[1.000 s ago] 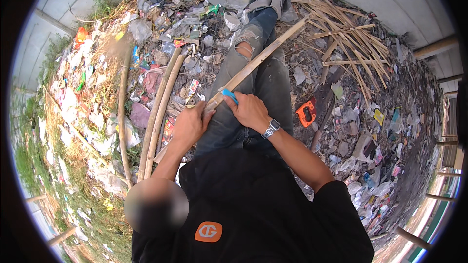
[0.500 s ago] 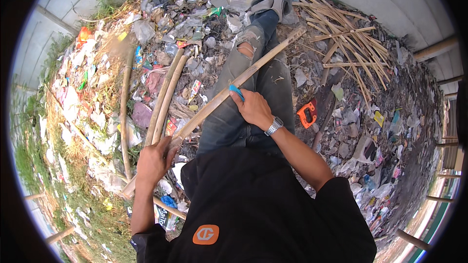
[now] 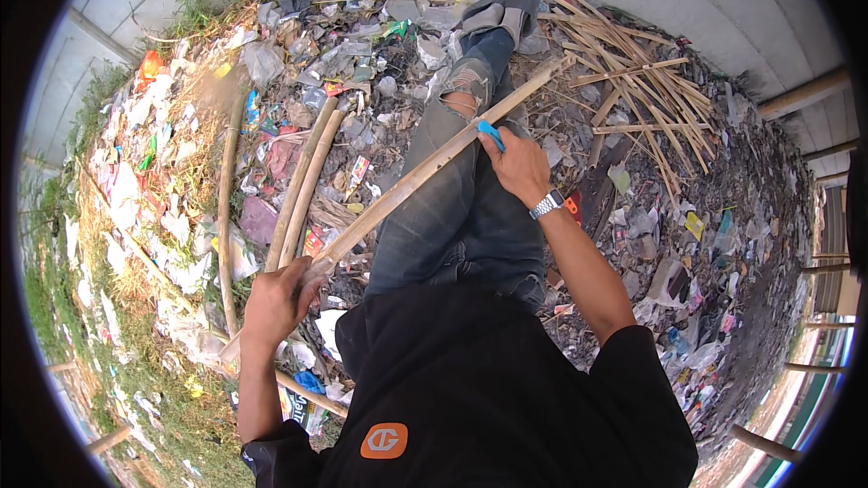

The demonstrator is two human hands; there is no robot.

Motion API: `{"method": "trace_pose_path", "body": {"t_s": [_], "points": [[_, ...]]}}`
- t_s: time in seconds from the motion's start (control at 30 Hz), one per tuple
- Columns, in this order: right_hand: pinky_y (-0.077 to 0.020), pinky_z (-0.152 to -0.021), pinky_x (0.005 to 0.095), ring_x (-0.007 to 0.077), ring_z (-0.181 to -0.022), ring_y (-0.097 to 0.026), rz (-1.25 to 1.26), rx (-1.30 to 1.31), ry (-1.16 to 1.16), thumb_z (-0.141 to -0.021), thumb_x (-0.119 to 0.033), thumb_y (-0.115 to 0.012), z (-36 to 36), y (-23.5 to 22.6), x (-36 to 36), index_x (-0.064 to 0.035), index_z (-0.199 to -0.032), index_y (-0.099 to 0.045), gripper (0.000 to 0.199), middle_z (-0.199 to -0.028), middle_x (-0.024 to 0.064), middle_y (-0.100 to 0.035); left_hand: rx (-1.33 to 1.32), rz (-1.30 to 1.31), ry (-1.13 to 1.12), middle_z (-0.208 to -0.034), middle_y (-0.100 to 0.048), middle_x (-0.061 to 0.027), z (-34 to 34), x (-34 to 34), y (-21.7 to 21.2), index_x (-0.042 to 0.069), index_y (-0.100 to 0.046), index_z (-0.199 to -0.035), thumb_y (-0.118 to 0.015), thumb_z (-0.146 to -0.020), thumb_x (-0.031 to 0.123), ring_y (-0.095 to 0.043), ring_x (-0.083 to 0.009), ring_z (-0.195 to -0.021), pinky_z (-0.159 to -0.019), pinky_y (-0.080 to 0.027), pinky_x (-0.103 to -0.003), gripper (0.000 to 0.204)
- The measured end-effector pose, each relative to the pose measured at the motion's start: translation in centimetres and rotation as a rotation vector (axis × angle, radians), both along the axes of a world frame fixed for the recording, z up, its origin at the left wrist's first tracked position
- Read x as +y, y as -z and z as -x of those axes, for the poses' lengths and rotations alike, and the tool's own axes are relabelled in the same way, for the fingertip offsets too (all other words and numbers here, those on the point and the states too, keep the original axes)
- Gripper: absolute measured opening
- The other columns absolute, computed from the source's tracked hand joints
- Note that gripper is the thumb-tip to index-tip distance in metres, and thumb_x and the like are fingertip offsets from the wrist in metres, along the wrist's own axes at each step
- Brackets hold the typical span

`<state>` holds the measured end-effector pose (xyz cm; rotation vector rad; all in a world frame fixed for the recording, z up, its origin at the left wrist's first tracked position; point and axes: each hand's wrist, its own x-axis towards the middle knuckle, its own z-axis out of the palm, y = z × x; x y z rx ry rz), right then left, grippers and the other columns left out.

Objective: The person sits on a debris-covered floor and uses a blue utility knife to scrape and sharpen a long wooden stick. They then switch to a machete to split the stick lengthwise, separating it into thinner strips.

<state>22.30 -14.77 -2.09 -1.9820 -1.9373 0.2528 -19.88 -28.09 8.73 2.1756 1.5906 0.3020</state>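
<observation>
A long split bamboo strip [image 3: 411, 183] lies slantwise across my jeans-clad legs, from lower left to upper right. My left hand [image 3: 274, 301] grips its near end beside my left hip. My right hand [image 3: 517, 165], with a metal watch on the wrist, rests on the strip above my knee and holds a small blue-handled tool [image 3: 491, 136] pressed against the bamboo. My grey shoes [image 3: 508, 2] point toward a concrete wall.
Littered ground of plastic scraps and dry leaves surrounds me. Two bamboo poles [image 3: 303, 188] and a thinner one [image 3: 223, 217] lie to the left. A heap of split bamboo strips [image 3: 633, 81] sits at upper right. An orange object [image 3: 573, 208] lies by my right leg.
My left hand has slid back along the strip from near my right hand down to its near end. The right hand with the blue tool stays on the strip.
</observation>
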Motion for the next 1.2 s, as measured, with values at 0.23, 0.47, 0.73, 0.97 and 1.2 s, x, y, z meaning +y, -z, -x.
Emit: {"method": "trace_pose_path", "body": {"t_s": [0.23, 0.47, 0.73, 0.97, 1.2], "points": [[-0.0513, -0.055, 0.0562, 0.0436, -0.065, -0.068, -0.053, -0.14, -0.052, -0.101, -0.056, -0.054, -0.8, 2.2, 0.4, -0.0077, -0.089, -0.062, 0.05, -0.069, 0.0193, -0.069, -0.069, 0.096, -0.007, -0.069, -0.066, -0.0233, 0.5, 1.8, 2.9, -0.003, -0.07, -0.11, -0.078, -0.09, 0.023, -0.068, -0.0398, -0.064, -0.064, -0.053, -0.046, 0.033], [-0.0513, -0.052, 0.0487, 0.0368, -0.061, -0.068, -0.14, -0.207, -0.201, -0.099, -0.052, -0.06, -2.3, 0.9, 1.5, -0.0098, -0.09, -0.064, 0.043, -0.068, 0.015, -0.068, -0.112, 0.259, -0.057, -0.06, -0.061, -0.0212, 0.3, 2.9, 2.9, -0.004, -0.071, -0.108, -0.078, -0.091, 0.023, -0.065, -0.0348, -0.055, -0.06, -0.051, -0.044, 0.032], [-0.0538, -0.06, 0.042, 0.0308, -0.063, -0.068, -0.156, 0.267, -0.223, -0.083, -0.042, -0.083, -3.4, -0.5, 2.0, -0.0109, -0.096, -0.073, 0.035, -0.068, 0.0056, -0.065, -0.155, 0.203, -0.053, -0.056, -0.053, -0.0167, 0.4, 3.3, 2.7, -0.004, -0.072, -0.11, -0.081, -0.087, 0.022, -0.055, -0.0298, -0.05, -0.056, -0.044, -0.042, 0.036], [-0.0537, -0.071, 0.0377, 0.0275, -0.078, -0.07, -0.282, 0.29, -0.383, -0.087, -0.023, -0.082, -2.4, 1.7, 5.0, -0.0041, -0.097, -0.077, 0.022, -0.084, 0.0108, -0.069, -0.007, 0.182, -0.045, -0.065, -0.064, -0.0217, 0.4, 3.9, 2.1, 0.0, -0.073, -0.108, -0.079, -0.089, 0.028, -0.068, -0.0376, -0.064, -0.064, -0.053, -0.046, 0.034], [-0.0532, -0.068, 0.0342, 0.0234, -0.074, -0.071, -0.088, 0.64, -0.098, -0.095, -0.022, -0.074, -1.7, 3.2, 6.2, -0.0002, -0.089, -0.074, 0.023, -0.075, 0.0087, -0.071, 0.029, 0.179, -0.076, -0.069, -0.065, -0.0236, -0.2, 3.7, 1.9, 0.001, -0.074, -0.109, -0.079, -0.089, 0.028, -0.068, -0.0409, -0.069, -0.067, -0.054, -0.047, 0.034]]}}
